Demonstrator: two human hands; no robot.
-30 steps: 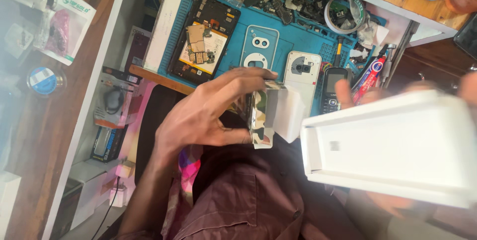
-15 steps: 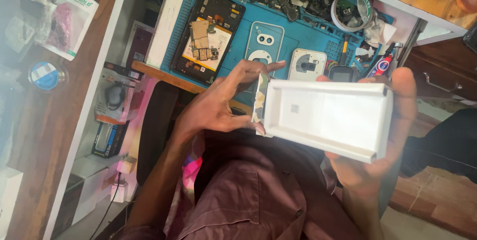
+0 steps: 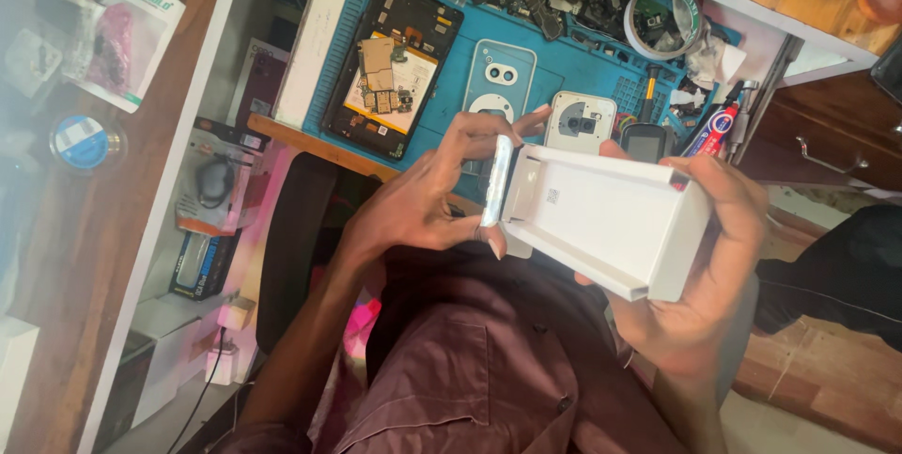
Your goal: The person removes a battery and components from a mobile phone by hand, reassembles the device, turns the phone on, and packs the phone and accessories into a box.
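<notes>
My right hand [image 3: 714, 266] grips a white open cardboard box [image 3: 601, 219] from below and from its right end, above my lap. Its hollow side faces up. My left hand [image 3: 413, 205] pinches a slim light-coloured phone [image 3: 496, 181], seen edge-on and upright. The phone rests against the box's left end. Both hands hover in front of the blue work mat [image 3: 573, 64].
On the mat lie an opened phone with bare circuit boards [image 3: 390, 69], two phone back covers [image 3: 498, 78], a tape roll [image 3: 662, 17], a tube [image 3: 714, 130] and several loose parts. A wooden counter with packets [image 3: 122, 31] runs along the left. A wooden drawer [image 3: 827, 148] is at the right.
The white box has turned and come left to meet the phone in my left hand. Both hands are now closer together at the centre.
</notes>
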